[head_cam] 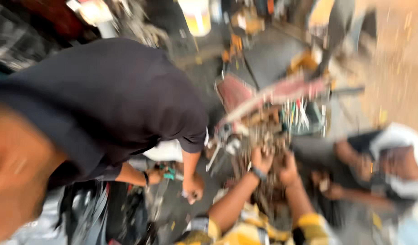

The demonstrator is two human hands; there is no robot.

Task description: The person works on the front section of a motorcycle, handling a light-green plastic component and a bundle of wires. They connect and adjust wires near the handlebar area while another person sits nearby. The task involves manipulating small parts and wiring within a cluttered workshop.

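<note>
The picture is heavily blurred by motion. My two arms in yellow checked sleeves reach up from the bottom edge. My left hand (262, 159), with a dark band at the wrist, and my right hand (288, 170) lie side by side on a tangle of dark metal parts and wires (263, 131). This looks like the stripped middle of a motorbike with a reddish frame (245, 97). The fingers of both hands look curled against the parts, but the blur hides whether they grip anything.
A person in a dark shirt (109, 100) bends in from the left. One hand (193, 186) hangs low and the other hand (157, 174) is by a teal object. Another person (381, 154) crouches at the right. Clutter lies on the dark floor (263, 54) behind.
</note>
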